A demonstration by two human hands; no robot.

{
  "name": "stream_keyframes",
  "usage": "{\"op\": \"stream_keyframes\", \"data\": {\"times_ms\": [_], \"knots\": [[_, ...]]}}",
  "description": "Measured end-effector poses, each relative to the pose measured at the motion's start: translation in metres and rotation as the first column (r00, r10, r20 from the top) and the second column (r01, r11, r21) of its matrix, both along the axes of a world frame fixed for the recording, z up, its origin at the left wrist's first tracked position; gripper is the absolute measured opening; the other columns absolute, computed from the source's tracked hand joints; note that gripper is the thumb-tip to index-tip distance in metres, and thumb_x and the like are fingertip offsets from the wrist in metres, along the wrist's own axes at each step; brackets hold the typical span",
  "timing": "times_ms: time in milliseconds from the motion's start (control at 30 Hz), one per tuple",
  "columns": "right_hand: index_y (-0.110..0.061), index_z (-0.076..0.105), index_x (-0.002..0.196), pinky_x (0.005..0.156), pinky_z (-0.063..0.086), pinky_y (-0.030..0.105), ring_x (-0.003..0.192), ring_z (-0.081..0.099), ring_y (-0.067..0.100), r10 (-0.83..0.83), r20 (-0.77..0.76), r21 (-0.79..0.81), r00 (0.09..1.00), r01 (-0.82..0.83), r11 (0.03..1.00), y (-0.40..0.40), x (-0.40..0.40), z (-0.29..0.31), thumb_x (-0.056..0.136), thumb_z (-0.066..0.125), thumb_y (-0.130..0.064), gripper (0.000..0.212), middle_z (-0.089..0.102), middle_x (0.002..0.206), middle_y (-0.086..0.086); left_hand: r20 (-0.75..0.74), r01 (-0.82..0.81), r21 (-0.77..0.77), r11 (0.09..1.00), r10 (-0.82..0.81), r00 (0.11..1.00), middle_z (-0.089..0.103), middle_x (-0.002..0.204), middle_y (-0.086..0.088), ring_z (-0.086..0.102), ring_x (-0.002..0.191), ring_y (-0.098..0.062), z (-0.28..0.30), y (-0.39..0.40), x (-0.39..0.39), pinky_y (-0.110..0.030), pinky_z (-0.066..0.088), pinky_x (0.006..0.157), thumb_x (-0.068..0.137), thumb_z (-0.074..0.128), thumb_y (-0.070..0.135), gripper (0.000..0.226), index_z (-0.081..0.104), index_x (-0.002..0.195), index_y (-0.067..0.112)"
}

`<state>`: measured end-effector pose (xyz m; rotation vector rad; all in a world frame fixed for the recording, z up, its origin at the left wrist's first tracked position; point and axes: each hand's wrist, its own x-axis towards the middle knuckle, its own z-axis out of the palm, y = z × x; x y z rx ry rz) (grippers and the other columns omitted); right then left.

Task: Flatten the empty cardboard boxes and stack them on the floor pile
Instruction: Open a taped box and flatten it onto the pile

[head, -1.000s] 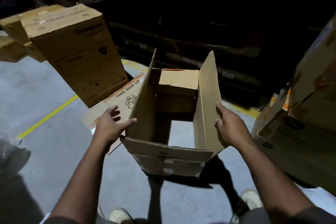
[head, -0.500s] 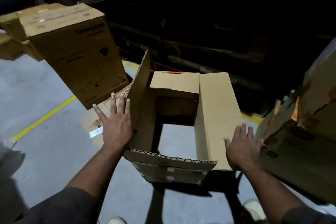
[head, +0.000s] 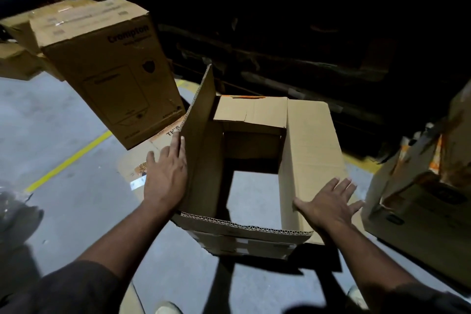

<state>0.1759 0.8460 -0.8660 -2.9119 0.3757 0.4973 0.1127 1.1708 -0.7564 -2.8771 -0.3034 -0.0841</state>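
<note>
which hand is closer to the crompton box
Left. The left hand lies flat against the open box's upright left flap, just below the Crompton box. The right hand presses the folded-out right flap, on the open box's far side.

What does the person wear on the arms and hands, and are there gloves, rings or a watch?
The left hand and the right hand are bare: no gloves, and no ring or watch shows. The forearms are uncovered too. Dark grey sleeves begin further up both arms. The light is dim, so fine detail is hard to tell.
</note>
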Motion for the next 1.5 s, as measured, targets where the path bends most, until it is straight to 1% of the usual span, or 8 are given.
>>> {"op": "stream_keyframes", "data": {"times_ms": [133,267,533,667,767,967,1167,1500], "knots": [[0.001,0.002,0.157,0.117,-0.002,0.067,0.152,-0.011,0.040,0.164,0.107,-0.174,0.981,-0.144,0.974,0.009,-0.001,0.009,0.077,0.052,-0.077,0.123,-0.005,0.164,0.026,-0.080,-0.020,-0.226,0.974,0.002,0.997,-0.010,0.168,-0.013,0.051,0.124,-0.034,0.007,-0.015,0.003,-0.044,0.052,0.087,0.104,0.042,0.016,0.069,0.004,0.161,0.010],[-0.007,0.020,0.156,0.122,-0.004,0.055,0.152,0.012,0.031,0.496,0.178,-0.168,0.850,-0.471,0.866,0.042,0.027,0.022,0.092,0.056,-0.050,0.086,0.021,0.163,0.016,-0.026,-0.016,-0.276,0.961,0.009,1.000,0.023,0.157,-0.024,0.061,0.111,-0.039,0.002,-0.022,0.003,-0.046,0.051,0.089,0.102,0.044,0.017,0.064,0.017,0.160,0.014],[-0.008,0.054,0.136,0.091,0.044,0.032,0.120,0.055,0.030,-0.110,0.182,0.651,0.977,-0.036,0.758,0.105,0.136,0.052,0.096,0.059,-0.027,0.045,0.058,0.132,0.009,0.077,-0.014,-0.407,0.914,0.049,0.996,0.044,0.126,-0.012,0.055,0.101,-0.031,0.005,-0.019,0.039,-0.041,0.047,0.071,0.095,0.053,0.007,0.030,0.046,0.124,0.012],[-0.004,0.055,0.126,0.072,0.055,0.031,0.096,0.059,0.025,-0.408,-0.344,0.895,0.846,0.426,0.129,0.120,0.182,0.032,0.097,0.054,-0.021,0.033,0.057,0.113,0.009,0.126,-0.003,-0.535,0.845,0.083,0.989,0.055,0.110,-0.012,0.058,0.085,-0.032,0.010,-0.012,0.074,-0.041,0.042,0.067,0.096,0.055,0.010,0.027,0.035,0.113,0.015],[-0.005,0.037,0.147,0.106,0.048,0.041,0.132,0.047,0.033,-0.371,-0.633,0.773,0.680,0.577,-0.263,0.125,0.204,0.007,0.103,0.049,-0.020,0.049,0.043,0.144,0.019,0.062,-0.091,-0.543,0.835,0.147,0.987,0.070,0.107,-0.009,0.066,0.092,-0.032,0.001,0.003,0.089,-0.038,0.048,0.069,0.092,0.064,0.013,0.060,0.029,0.141,0.014],[-0.014,0.023,0.158,0.116,0.034,0.048,0.151,0.018,0.034,-0.300,-0.690,0.672,0.659,0.429,-0.603,0.148,0.235,-0.004,0.104,0.050,-0.028,0.062,0.014,0.164,0.018,-0.010,-0.128,-0.486,0.864,0.140,0.990,0.070,0.116,-0.007,0.065,0.103,-0.027,-0.006,0.018,0.090,-0.033,0.052,0.077,0.101,0.054,0.032,0.025,0.059,0.122,0.020],[-0.012,0.034,0.152,0.104,0.048,0.048,0.145,0.035,0.030,-0.422,-0.399,0.811,0.814,0.098,-0.577,0.156,0.279,0.068,0.102,0.054,-0.021,0.054,0.031,0.159,0.012,0.008,-0.087,-0.507,0.857,0.105,0.994,0.071,0.108,-0.005,0.066,0.100,-0.026,-0.009,0.019,0.091,-0.036,0.054,0.080,0.100,0.054,0.031,0.019,0.062,0.114,0.020],[-0.029,0.038,0.152,0.115,0.037,0.046,0.135,0.046,0.024,-0.231,-0.068,0.993,0.970,0.088,0.075,0.095,0.292,0.084,0.097,0.059,-0.024,0.059,0.043,0.153,0.008,0.001,-0.001,-0.538,0.843,0.002,1.000,0.072,0.096,-0.001,0.067,0.092,-0.023,-0.006,-0.006,0.063,-0.034,0.053,0.075,0.098,0.051,0.034,0.009,0.056,0.100,0.027]]}}
